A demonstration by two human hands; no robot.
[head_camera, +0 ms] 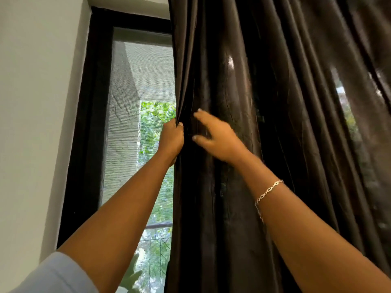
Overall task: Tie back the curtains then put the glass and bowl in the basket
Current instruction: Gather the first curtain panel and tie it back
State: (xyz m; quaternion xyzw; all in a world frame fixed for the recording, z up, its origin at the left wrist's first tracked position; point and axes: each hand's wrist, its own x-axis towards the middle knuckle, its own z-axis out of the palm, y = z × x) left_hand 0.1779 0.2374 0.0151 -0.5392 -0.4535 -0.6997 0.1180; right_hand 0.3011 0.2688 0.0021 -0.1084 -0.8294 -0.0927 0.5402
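Observation:
A dark brown curtain [275,102] hangs in long folds over the right part of the window. My left hand [171,140] grips the curtain's left edge, fingers curled round the bunched cloth. My right hand [215,138] is just to the right of it, in front of the folds, with fingers spread and slightly bent; it holds nothing that I can see. A silver bracelet [267,192] sits on my right forearm. No glass, bowl or basket is in view.
The window [135,123] with a black frame [93,123] and a mesh screen shows at the left, with green leaves and a railing outside. A white wall [36,123] fills the far left.

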